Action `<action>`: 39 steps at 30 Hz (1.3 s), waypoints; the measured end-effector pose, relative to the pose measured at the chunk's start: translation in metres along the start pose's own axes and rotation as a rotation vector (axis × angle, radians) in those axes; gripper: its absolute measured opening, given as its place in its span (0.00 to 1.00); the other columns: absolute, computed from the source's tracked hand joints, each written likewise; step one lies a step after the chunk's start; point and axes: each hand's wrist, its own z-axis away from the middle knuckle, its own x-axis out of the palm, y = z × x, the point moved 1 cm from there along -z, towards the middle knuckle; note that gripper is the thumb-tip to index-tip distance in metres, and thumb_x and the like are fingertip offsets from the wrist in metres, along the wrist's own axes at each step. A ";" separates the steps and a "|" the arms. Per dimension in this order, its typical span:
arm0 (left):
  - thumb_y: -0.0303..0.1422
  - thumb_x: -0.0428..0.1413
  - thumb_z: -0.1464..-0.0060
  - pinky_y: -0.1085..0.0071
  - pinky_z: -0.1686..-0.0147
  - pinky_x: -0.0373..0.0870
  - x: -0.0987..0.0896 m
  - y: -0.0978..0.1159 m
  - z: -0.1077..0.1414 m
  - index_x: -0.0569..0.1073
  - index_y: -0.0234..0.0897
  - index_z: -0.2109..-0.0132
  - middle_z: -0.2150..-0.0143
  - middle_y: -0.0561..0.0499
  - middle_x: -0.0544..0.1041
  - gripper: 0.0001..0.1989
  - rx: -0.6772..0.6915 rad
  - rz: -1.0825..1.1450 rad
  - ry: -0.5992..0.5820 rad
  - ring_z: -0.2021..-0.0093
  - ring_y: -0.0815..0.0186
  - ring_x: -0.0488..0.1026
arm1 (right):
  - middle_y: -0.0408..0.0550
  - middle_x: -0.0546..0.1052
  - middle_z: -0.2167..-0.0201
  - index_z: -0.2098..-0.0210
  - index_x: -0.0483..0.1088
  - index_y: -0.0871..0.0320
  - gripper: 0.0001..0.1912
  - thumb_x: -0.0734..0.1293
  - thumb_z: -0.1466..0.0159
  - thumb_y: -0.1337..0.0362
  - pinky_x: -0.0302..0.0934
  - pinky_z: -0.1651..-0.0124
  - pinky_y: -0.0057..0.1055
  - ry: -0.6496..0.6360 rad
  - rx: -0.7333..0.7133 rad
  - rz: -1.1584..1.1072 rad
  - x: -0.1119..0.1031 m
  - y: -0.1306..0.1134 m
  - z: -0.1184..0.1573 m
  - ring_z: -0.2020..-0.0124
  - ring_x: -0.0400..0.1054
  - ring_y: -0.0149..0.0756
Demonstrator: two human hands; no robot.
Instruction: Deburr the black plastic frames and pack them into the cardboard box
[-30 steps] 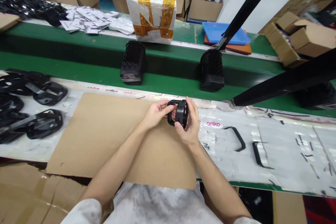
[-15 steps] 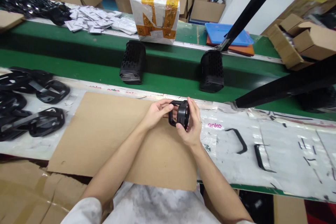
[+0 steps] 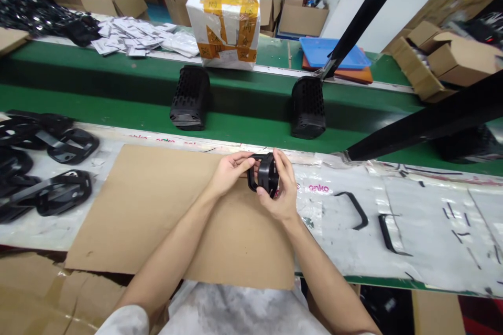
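Note:
A black plastic frame part [image 3: 266, 171] is held up over the right back part of a brown cardboard sheet [image 3: 157, 193]. My left hand [image 3: 231, 171] pinches its left side between thumb and fingers. Around its right side curl the thumb and fingers of my right hand [image 3: 282, 188]. To the right, on the white-covered bench, lie a thin black bent strip [image 3: 357, 210] and a black bracket-shaped piece [image 3: 387, 233].
Black frame parts [image 3: 63, 191] are heaped at the left. Two black perforated bins [image 3: 190, 98] stand on the green surface behind. Further back are a taped white box [image 3: 226, 21], a blue tray [image 3: 334, 53] and slanting black posts [image 3: 365, 21].
The view has shifted a little, so most things sit slightly further left. Both hands still hold the black part, which appears turned slightly.

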 end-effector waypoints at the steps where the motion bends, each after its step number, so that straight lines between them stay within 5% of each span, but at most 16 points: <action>1: 0.45 0.71 0.51 0.69 0.62 0.79 -0.001 0.001 0.000 0.79 0.33 0.55 0.62 0.45 0.84 0.24 -0.013 0.021 -0.029 0.65 0.62 0.82 | 0.58 0.62 0.29 0.26 0.56 0.52 0.43 0.69 0.36 0.48 0.56 0.28 0.60 -0.003 0.009 -0.033 0.000 0.000 0.000 0.28 0.57 0.57; 16: 0.46 0.72 0.52 0.74 0.71 0.73 0.003 0.006 0.004 0.71 0.34 0.65 0.72 0.51 0.79 0.23 0.049 0.073 -0.085 0.74 0.68 0.77 | 0.57 0.64 0.29 0.27 0.58 0.52 0.42 0.68 0.35 0.43 0.56 0.28 0.60 -0.012 0.033 -0.175 0.000 0.001 0.001 0.28 0.58 0.57; 27: 0.44 0.68 0.45 0.72 0.68 0.73 -0.003 0.008 0.005 0.71 0.35 0.63 0.71 0.50 0.80 0.19 0.102 -0.015 -0.182 0.72 0.66 0.77 | 0.55 0.67 0.31 0.28 0.61 0.51 0.41 0.69 0.35 0.43 0.58 0.29 0.60 0.018 0.050 -0.234 0.004 0.000 0.003 0.30 0.60 0.57; 34: 0.44 0.68 0.45 0.69 0.63 0.75 0.004 0.012 0.007 0.76 0.34 0.57 0.67 0.48 0.81 0.18 0.115 -0.076 -0.116 0.68 0.64 0.78 | 0.56 0.65 0.30 0.27 0.59 0.51 0.41 0.69 0.36 0.47 0.58 0.29 0.63 0.071 0.015 -0.186 0.007 0.002 0.006 0.29 0.59 0.59; 39: 0.42 0.69 0.46 0.70 0.65 0.73 0.003 0.015 0.009 0.75 0.36 0.58 0.69 0.51 0.77 0.18 0.022 0.057 -0.171 0.71 0.66 0.75 | 0.58 0.65 0.30 0.28 0.60 0.53 0.42 0.67 0.35 0.43 0.58 0.30 0.65 0.092 -0.024 -0.172 0.007 -0.001 0.006 0.29 0.59 0.62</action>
